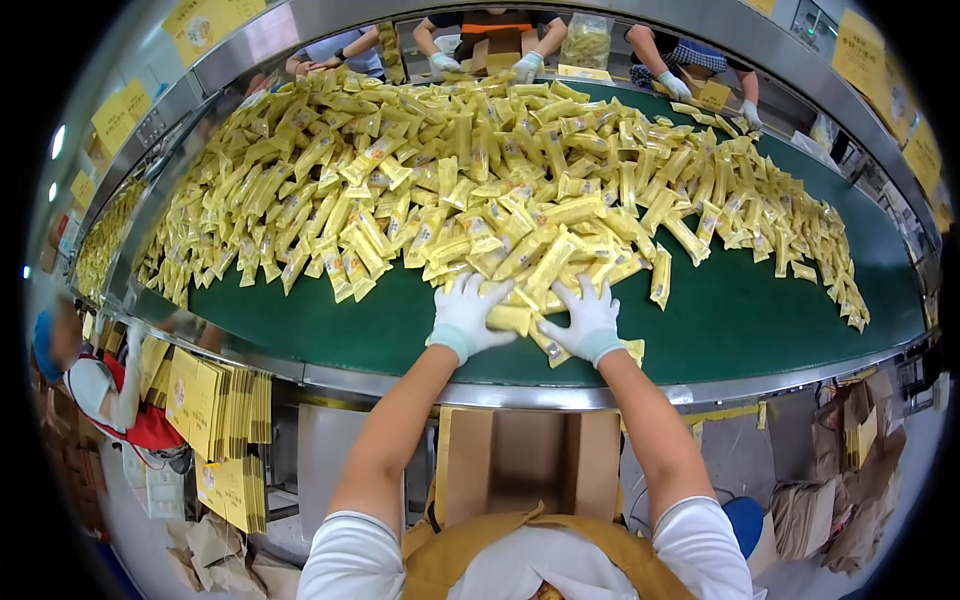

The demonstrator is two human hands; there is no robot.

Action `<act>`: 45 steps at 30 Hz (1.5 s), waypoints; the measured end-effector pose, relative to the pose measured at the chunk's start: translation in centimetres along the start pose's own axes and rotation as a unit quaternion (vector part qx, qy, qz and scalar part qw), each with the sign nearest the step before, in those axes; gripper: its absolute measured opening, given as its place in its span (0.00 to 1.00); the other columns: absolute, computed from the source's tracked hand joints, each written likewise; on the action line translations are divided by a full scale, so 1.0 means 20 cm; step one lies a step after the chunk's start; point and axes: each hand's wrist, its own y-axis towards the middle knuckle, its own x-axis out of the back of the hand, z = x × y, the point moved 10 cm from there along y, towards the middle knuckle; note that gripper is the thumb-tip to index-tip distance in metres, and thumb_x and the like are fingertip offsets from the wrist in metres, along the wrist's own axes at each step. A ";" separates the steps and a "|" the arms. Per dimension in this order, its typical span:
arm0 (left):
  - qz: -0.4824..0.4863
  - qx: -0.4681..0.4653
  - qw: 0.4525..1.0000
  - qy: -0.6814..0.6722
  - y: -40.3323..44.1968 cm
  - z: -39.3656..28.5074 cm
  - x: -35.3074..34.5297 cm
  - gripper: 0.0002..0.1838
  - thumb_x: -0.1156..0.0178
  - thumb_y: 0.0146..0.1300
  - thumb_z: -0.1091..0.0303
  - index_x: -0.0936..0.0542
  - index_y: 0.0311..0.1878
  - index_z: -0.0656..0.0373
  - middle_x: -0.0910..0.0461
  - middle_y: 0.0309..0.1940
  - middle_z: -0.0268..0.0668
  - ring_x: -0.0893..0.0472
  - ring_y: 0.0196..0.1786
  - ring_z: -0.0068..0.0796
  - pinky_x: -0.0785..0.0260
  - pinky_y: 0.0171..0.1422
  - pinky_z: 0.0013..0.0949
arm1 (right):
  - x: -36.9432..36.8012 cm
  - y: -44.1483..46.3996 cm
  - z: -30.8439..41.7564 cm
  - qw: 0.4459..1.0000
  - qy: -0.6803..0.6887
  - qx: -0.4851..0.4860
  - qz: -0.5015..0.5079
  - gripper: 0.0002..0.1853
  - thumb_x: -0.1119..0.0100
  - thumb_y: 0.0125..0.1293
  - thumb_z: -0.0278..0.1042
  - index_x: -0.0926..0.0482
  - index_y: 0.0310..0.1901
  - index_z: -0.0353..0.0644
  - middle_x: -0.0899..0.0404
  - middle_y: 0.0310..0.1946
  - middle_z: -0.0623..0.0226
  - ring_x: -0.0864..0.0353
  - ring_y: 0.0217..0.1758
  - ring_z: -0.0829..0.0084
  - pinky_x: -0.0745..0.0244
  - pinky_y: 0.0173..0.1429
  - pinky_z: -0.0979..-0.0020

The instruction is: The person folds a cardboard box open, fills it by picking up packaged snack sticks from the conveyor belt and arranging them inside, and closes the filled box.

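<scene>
Both my hands wear white gloves and reach over the near edge of a green belt (390, 330). My left hand (466, 318) has its fingers spread against the front of a big heap of yellow packets (480, 150). To its right, my right hand (586, 322) also touches the packets with its fingers spread. Several loose packets (510, 318) lie between the two hands, one partly beside my right thumb. An open cardboard box (530, 455) stands just below the metal rim, between my forearms.
Across the belt, co-workers' gloved hands (527, 67) are by boxes. A person in a red apron (150, 425) stands at the left beside stacked yellow cartons (205, 400). A metal rim (460, 395) borders the belt. Brown paper sacks (805, 515) lie at lower right.
</scene>
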 end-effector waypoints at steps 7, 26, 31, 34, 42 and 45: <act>0.010 -0.101 0.993 -0.054 -0.33 0.00 -0.02 0.59 0.28 0.37 0.26 0.34 0.76 0.37 0.35 0.73 0.48 0.41 0.78 0.49 0.49 0.75 0.60 | 0.05 -0.30 -0.11 0.999 -0.004 0.044 -0.022 0.38 0.41 0.63 0.68 0.27 0.70 0.55 0.34 0.71 0.50 0.41 0.75 0.37 0.46 0.75 0.37; 0.015 -0.094 0.980 -0.174 -0.16 -0.01 0.06 0.28 0.31 0.58 0.63 0.24 0.63 0.55 0.20 0.56 0.46 0.21 0.59 0.49 0.28 0.63 0.45 | 0.43 -0.36 -0.13 0.971 0.192 0.122 -0.077 0.24 0.29 0.61 0.42 0.20 0.54 0.38 0.19 0.48 0.54 0.19 0.52 0.50 0.23 0.58 0.60; 0.114 -0.064 0.988 -0.076 -0.03 -0.07 -0.08 0.30 0.30 0.57 0.59 0.23 0.63 0.52 0.19 0.55 0.44 0.20 0.59 0.47 0.27 0.63 0.43 | -0.01 -0.10 0.00 0.991 -0.014 0.111 0.076 0.25 0.26 0.55 0.43 0.20 0.52 0.41 0.19 0.48 0.54 0.20 0.54 0.52 0.23 0.60 0.57; 0.140 -0.023 0.989 -0.045 -0.07 0.06 -0.02 0.30 0.30 0.58 0.58 0.24 0.64 0.49 0.20 0.58 0.41 0.19 0.59 0.44 0.26 0.62 0.43 | 0.00 -0.07 -0.12 0.988 -0.075 0.077 0.107 0.23 0.25 0.55 0.43 0.20 0.50 0.44 0.19 0.49 0.56 0.19 0.54 0.54 0.21 0.59 0.57; 0.155 -0.042 0.987 -0.009 -0.25 -0.01 0.26 0.25 0.26 0.51 0.57 0.18 0.54 0.45 0.21 0.48 0.36 0.19 0.54 0.41 0.24 0.57 0.43 | 0.22 -0.20 0.24 0.987 0.035 0.109 0.115 0.26 0.29 0.56 0.52 0.22 0.48 0.41 0.18 0.44 0.51 0.15 0.47 0.52 0.19 0.52 0.56; 0.161 -0.121 0.979 -0.029 -0.30 -0.16 0.08 0.22 0.27 0.53 0.58 0.19 0.51 0.48 0.20 0.47 0.38 0.17 0.51 0.42 0.23 0.54 0.44 | -0.01 -0.22 0.36 0.980 0.002 0.132 0.149 0.24 0.30 0.58 0.49 0.25 0.48 0.41 0.16 0.42 0.52 0.13 0.43 0.51 0.18 0.48 0.56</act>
